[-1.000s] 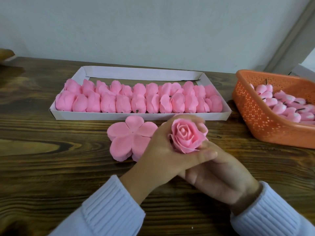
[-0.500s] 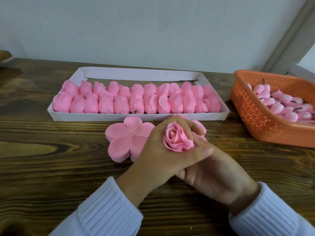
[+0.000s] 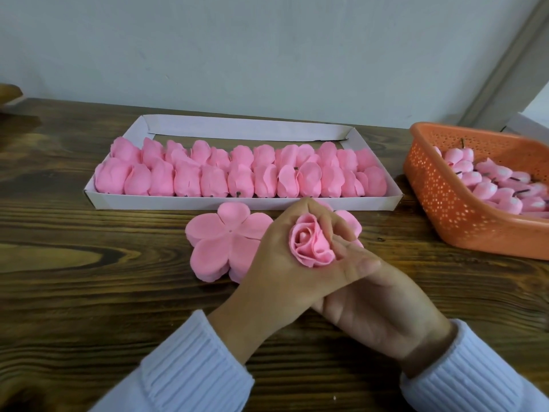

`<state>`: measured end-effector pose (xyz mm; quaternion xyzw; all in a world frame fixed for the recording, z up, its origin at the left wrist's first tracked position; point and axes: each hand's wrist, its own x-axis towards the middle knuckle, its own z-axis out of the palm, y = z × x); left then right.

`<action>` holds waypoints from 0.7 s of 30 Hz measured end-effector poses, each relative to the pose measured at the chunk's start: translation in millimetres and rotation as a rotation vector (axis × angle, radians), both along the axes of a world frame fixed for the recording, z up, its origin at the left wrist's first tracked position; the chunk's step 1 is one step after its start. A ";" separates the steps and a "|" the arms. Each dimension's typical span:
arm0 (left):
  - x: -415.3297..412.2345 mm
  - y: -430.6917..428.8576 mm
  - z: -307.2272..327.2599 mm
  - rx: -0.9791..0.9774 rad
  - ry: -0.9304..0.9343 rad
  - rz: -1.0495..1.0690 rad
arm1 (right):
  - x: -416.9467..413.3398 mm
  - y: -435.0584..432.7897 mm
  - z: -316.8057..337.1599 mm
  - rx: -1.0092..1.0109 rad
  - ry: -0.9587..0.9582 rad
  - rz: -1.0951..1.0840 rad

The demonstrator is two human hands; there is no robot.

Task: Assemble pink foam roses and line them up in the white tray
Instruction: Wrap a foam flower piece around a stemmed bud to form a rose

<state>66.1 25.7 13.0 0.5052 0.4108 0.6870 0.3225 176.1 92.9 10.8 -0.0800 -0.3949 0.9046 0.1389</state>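
Since a second ago the left hand (image 3: 276,263) has closed in on the rose (image 3: 312,245), folding outer petals that then flared wide up against the bud. It now grasps the rose with fingers over the far side and thumb across the near side. The right hand (image 3: 383,307) lies under and behind it with its fingers hidden, so I cannot tell what it holds.

The rose sits above the middle of the counter (image 3: 89,292), face up towards the camera. Straight beyond it, along the far edge, is the white tray (image 3: 208,202), where the finished roses (image 3: 240,179) lie on their sides in two rows. This one probably needs tipping over before it goes in, and the only free strip is by the tray's far wall.

Flat petal blanks (image 3: 219,242) lie just left of the hands. An orange basket (image 3: 445,209) stands at the right edge.
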 end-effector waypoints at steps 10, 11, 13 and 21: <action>0.5 3.4 -1.9 -0.061 0.063 0.076 | -0.4 2.2 -3.8 0.080 -0.019 -0.016; 0.3 3.0 -1.1 -0.077 0.061 0.080 | 0.2 2.0 -3.4 0.091 -0.014 -0.009; 0.4 2.0 0.0 -0.095 0.038 0.066 | 0.9 1.3 -2.2 0.102 -0.036 -0.024; -5.6 3.9 -1.4 -0.032 -0.211 0.253 | 3.3 3.2 -3.4 0.466 -0.168 -0.570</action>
